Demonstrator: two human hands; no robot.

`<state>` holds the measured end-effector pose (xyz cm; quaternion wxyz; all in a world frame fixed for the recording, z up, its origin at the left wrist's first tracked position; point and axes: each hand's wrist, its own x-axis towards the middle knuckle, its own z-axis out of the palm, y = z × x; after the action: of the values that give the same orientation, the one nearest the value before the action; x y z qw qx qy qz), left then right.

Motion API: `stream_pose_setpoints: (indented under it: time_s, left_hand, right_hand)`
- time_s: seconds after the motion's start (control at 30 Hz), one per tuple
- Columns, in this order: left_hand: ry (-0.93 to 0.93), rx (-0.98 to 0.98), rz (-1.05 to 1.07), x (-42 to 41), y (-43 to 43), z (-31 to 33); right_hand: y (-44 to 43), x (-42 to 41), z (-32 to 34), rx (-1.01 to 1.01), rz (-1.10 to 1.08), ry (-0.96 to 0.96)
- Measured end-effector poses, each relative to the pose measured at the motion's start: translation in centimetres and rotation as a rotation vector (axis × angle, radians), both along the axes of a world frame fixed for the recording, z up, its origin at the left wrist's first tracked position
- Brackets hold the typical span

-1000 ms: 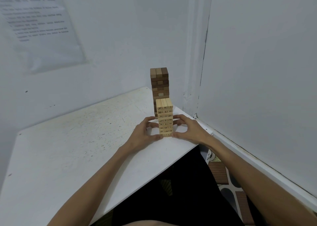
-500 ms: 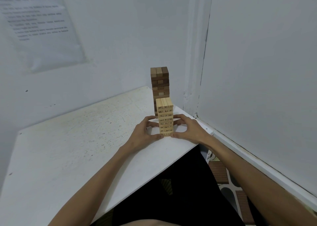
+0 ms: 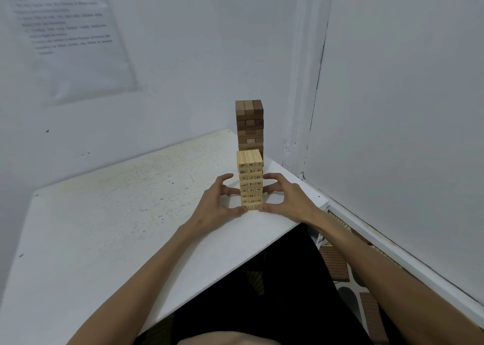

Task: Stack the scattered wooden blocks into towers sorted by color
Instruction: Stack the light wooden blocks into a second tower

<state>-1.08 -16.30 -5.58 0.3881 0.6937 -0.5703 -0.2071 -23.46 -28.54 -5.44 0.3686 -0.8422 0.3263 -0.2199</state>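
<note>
Item: light tower (image 3: 250,179), upright on table (image 3: 104,227); my left hand (image 3: 214,206) and right hand (image 3: 288,200) clasp its lower layers, fingers curled, thumbs at base. Dark tower (image 3: 249,124): just behind, untouched.

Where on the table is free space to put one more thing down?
Bare: the tabletop between the left hand and the wall. Crowded: the right corner, with the light tower, the dark tower behind it, the right hand.

Light numbered-block tower (image 3: 250,179) upright near white table (image 3: 104,227) edge, left hand (image 3: 217,203) gripping its lower half at 9 o'clock, right hand (image 3: 285,200) at 3 o'clock; dark brown tower (image 3: 249,124) just beyond at 12 o'clock, base hidden.
</note>
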Motion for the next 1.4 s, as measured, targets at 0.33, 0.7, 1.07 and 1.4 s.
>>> stream_pose_setpoints:
  time_s: [0.33, 0.7, 1.07, 1.4]
  left_hand:
    - [0.009, -0.012, 0.106, 3.2, 3.7, -0.2]
    - [0.029, -0.013, 0.304, 9.4, 10.1, -0.3]
    - [-0.042, -0.001, 0.468, 16.1, 17.1, -0.4]
    - [-0.057, 0.019, 0.532, 21.1, 18.6, -0.1]
  right_hand:
    - [1.7, 4.3, 0.2, 0.020, 0.136, -0.019]
    - [5.0, 13.4, 0.7, 0.050, 0.315, -0.030]
    - [9.0, 23.0, 0.6, 0.061, 0.485, -0.039]
    - [9.9, 29.4, 0.7, 0.040, 0.533, -0.048]
